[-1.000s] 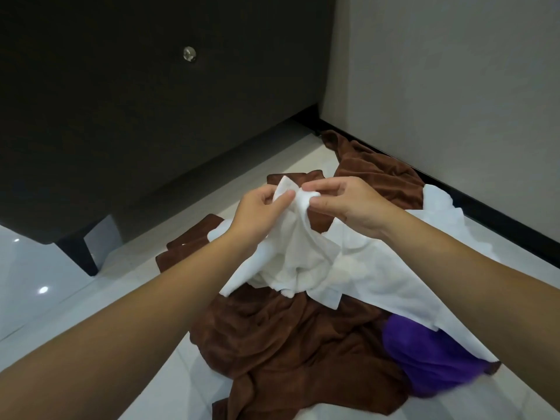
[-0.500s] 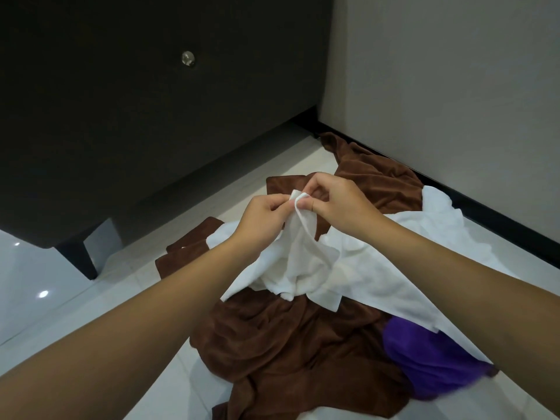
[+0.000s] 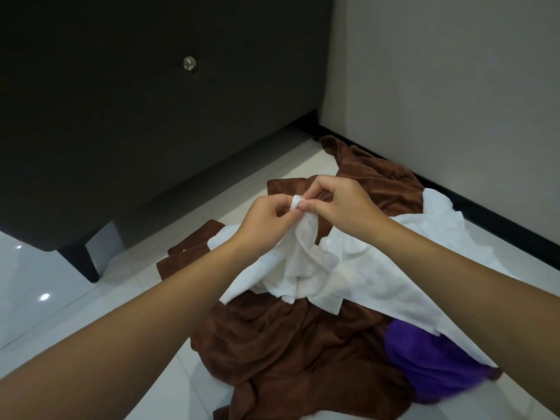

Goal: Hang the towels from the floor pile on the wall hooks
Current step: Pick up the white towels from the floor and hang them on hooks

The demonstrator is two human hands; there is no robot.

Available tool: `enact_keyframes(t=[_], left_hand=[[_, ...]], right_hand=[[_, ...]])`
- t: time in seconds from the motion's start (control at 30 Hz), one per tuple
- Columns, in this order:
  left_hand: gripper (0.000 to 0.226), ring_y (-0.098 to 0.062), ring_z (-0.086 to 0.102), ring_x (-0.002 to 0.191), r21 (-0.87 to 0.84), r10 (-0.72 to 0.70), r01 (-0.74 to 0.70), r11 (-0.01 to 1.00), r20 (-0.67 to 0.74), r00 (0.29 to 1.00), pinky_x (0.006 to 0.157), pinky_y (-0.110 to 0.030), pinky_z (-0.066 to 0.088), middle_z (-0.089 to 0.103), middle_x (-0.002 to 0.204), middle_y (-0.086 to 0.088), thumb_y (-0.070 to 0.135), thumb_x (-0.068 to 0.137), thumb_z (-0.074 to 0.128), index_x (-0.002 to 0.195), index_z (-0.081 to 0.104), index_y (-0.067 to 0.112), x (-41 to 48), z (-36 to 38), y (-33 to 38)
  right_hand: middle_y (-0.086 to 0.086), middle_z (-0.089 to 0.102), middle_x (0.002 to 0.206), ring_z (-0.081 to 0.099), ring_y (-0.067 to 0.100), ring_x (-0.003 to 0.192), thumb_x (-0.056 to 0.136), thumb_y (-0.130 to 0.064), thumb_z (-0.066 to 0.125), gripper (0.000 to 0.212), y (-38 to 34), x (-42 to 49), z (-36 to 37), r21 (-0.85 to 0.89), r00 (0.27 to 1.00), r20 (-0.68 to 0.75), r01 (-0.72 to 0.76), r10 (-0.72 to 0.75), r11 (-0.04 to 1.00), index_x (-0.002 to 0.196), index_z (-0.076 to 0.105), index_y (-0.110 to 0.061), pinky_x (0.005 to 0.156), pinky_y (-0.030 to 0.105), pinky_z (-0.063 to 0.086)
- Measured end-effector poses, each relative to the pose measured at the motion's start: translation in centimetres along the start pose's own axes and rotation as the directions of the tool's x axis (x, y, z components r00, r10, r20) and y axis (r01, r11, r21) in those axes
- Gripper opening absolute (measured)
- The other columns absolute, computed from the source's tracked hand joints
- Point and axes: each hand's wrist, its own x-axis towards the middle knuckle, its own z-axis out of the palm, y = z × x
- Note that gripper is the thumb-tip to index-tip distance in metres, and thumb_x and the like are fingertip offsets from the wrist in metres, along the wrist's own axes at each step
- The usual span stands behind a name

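Note:
A white towel [image 3: 348, 268] lies on top of the floor pile, partly lifted. My left hand [image 3: 266, 216] and my right hand [image 3: 345, 204] meet above the pile and both pinch one small bunched corner of the white towel between thumb and fingers. Under it spreads a large brown towel [image 3: 288, 353], which also reaches toward the corner of the room. A purple towel [image 3: 430, 365] pokes out at the right under the white one. No wall hook shows in this view.
A dark cabinet front [image 3: 121, 101] with a small round metal knob [image 3: 190, 63] stands at the left on a short dark leg [image 3: 80, 262]. A grey wall [image 3: 454, 86] with a black skirting [image 3: 485, 213] runs at the right. The floor [image 3: 45, 298] is glossy white tile.
My two hands have closed in on each other. The loose towel edge they held apart is now gathered into one small corner pinched between them, slightly higher over the pile.

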Motion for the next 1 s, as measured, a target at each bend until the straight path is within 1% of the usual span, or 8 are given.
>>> enact_keyframes(t=[0.23, 0.33, 0.4, 0.47, 0.57, 0.67, 0.9, 1.0], left_hand=[[0.013, -0.015, 0.065, 0.092, 0.012, 0.085, -0.085, 0.996, 0.031, 0.996, 0.085, -0.037, 0.055, 0.070, 0.092, 0.003, 0.021, 0.095, 0.060, 0.102, 0.071, 0.019, 0.1, -1.0, 0.5], [0.015, -0.008, 0.065, 0.084, -0.056, 0.105, -0.102, 0.993, 0.054, 0.993, 0.077, -0.023, 0.053, 0.068, 0.089, 0.003, 0.012, 0.097, 0.055, 0.102, 0.069, 0.011, 0.2, -2.2, 1.1], [0.016, -0.010, 0.063, 0.081, -0.112, 0.106, -0.102, 0.988, 0.025, 0.994, 0.075, -0.024, 0.051, 0.067, 0.088, -0.001, 0.011, 0.098, 0.053, 0.102, 0.068, 0.007, 0.6, -3.1, 1.4], [0.016, -0.018, 0.059, 0.079, -0.150, 0.095, -0.098, 0.984, -0.025, 0.995, 0.074, -0.034, 0.049, 0.064, 0.086, -0.005, 0.017, 0.098, 0.052, 0.097, 0.067, 0.011, 1.1, -3.9, 1.9], [0.019, -0.020, 0.055, 0.075, -0.199, 0.055, -0.087, 0.976, -0.164, 0.985, 0.072, -0.037, 0.045, 0.059, 0.082, -0.006, 0.018, 0.100, 0.050, 0.095, 0.066, 0.009, 1.8, -5.1, 2.7], [0.022, -0.025, 0.054, 0.080, -0.290, -0.027, -0.070, 0.954, -0.317, 0.948, 0.075, -0.042, 0.045, 0.058, 0.088, -0.013, 0.022, 0.101, 0.049, 0.099, 0.065, 0.006, 2.4, -6.7, 3.7], [0.022, -0.016, 0.055, 0.080, -0.218, -0.169, 0.053, 0.974, -0.559, 0.812, 0.077, -0.035, 0.049, 0.060, 0.084, 0.000, 0.028, 0.100, 0.048, 0.092, 0.066, 0.019, 3.1, -11.3, 1.4], [0.021, -0.019, 0.061, 0.095, -0.173, -0.246, 0.177, 0.969, -0.599, 0.762, 0.088, -0.039, 0.051, 0.063, 0.097, 0.000, 0.028, 0.101, 0.046, 0.103, 0.065, 0.019, 2.8, -12.3, -0.8]], right_hand=[[-0.007, 0.066, 0.105, 0.065, 0.012, 0.099, 0.084, -0.029, 0.073, 0.017, 0.6, 0.0, -0.2, 0.132, 0.991, 0.126, 0.023, -0.040, 0.991, 0.077, 0.058, -0.023, 0.091, 0.038, 0.055], [-0.003, 0.067, 0.089, 0.067, 0.015, 0.090, 0.086, -0.025, 0.071, 0.015, 0.2, -0.2, -0.8, 0.183, 0.977, 0.206, 0.018, -0.056, 0.983, 0.080, 0.061, -0.017, 0.089, 0.035, 0.055], [-0.002, 0.065, 0.085, 0.066, 0.021, 0.089, 0.086, -0.028, 0.071, 0.015, 0.0, 0.0, -1.0, 0.174, 0.965, 0.254, 0.016, -0.061, 0.985, 0.081, 0.063, -0.016, 0.089, 0.038, 0.055], [0.000, 0.065, 0.091, 0.063, 0.025, 0.093, 0.083, -0.043, 0.070, 0.024, -0.2, 0.2, -1.0, 0.095, 0.949, 0.309, 0.029, -0.057, 0.995, 0.084, 0.065, -0.020, 0.093, 0.045, 0.051], [-0.017, 0.063, 0.100, 0.059, 0.004, 0.099, 0.084, -0.045, 0.068, 0.013, -0.1, -0.1, -0.5, -0.069, 0.905, 0.425, 0.050, -0.016, 0.996, 0.091, 0.068, -0.034, 0.095, 0.031, 0.048], [-0.017, 0.060, 0.082, 0.057, 0.004, 0.079, 0.085, -0.045, 0.067, 0.020, 1.6, -1.2, -0.1, -0.264, 0.875, 0.483, 0.097, 0.045, 0.960, 0.069, 0.061, -0.035, 0.078, 0.028, 0.049], [-0.005, 0.047, 0.065, 0.043, 0.012, 0.062, 0.087, -0.043, 0.065, 0.042, 7.2, -3.1, -3.1, -0.474, 0.901, 0.398, 0.038, 0.176, 0.879, 0.059, 0.046, -0.018, 0.063, 0.030, 0.038], [-0.010, 0.053, 0.068, 0.051, 0.009, 0.069, 0.084, -0.040, 0.071, 0.032, 8.8, -3.5, -5.4, -0.412, 0.960, 0.240, -0.033, 0.144, 0.910, 0.060, 0.050, -0.031, 0.068, 0.033, 0.044]])
